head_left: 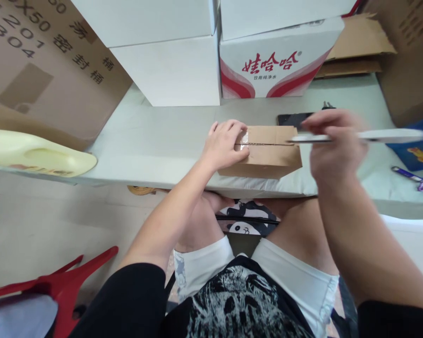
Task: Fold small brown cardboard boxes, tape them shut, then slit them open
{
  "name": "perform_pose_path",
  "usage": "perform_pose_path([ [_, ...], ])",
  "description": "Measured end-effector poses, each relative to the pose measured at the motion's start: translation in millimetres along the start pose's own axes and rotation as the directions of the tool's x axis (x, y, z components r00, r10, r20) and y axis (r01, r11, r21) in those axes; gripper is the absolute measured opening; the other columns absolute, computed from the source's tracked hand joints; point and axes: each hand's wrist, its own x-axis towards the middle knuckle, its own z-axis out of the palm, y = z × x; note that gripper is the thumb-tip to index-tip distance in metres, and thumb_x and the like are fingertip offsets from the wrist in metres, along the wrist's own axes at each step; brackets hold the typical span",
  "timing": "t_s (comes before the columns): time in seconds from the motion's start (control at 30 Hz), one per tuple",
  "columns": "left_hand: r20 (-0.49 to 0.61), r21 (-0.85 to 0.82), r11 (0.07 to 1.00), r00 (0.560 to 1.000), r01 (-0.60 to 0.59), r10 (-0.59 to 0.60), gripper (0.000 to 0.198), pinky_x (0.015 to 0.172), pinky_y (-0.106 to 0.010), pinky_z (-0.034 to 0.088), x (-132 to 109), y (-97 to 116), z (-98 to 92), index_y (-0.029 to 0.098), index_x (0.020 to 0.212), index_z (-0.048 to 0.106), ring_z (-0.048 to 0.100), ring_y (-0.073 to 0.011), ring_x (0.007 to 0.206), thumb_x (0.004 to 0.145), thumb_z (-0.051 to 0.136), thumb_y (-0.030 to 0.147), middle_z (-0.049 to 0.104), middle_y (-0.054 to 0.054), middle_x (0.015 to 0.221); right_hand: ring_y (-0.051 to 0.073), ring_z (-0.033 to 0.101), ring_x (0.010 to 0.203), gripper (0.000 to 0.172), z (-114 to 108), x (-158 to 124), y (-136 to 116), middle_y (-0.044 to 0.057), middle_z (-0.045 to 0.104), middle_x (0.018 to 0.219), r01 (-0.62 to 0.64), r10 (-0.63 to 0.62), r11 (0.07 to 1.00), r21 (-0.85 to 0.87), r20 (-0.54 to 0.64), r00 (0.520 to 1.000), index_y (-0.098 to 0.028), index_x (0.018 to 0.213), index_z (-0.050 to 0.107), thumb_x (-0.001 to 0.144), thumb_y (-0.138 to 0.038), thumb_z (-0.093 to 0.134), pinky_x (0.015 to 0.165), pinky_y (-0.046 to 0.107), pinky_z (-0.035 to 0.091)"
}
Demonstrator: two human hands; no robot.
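Observation:
A small brown cardboard box (271, 152) lies on the white table (155, 145) near its front edge. My left hand (223, 143) rests on the box's left end, fingers curled over a strip of clear tape (242, 142). My right hand (333, 141) hovers at the box's right end, closed on a long thin white tool (377, 136) held level. The tool's tip points left over the box's top seam. It is blurred by motion.
White cartons (169, 70) and a red-printed carton (278, 65) stand at the back. Brown boxes (38, 61) flank both sides. A dark phone (294, 118) lies behind the box, purple scissors (411, 177) at the right. A cream plastic piece (38, 157) sits left, a red stool (63, 281) below.

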Motion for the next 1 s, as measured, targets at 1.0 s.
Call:
perform_pose_path([
  [1.0,-0.485,-0.58,0.793,0.86,-0.184,-0.156,0.052,0.109,-0.047,0.05,-41,-66,25.2,0.023,0.076,0.064,0.061,-0.0287,0.121,0.093,0.053,0.071,0.064,-0.008,0.106,0.032,0.06,0.129,0.029,-53,-52,32,0.012,0.06,0.128,0.182,-0.056,0.941,-0.286,0.397,0.916,-0.025,0.085,0.068,0.094,-0.05,0.058,0.115,0.059,0.048],
])
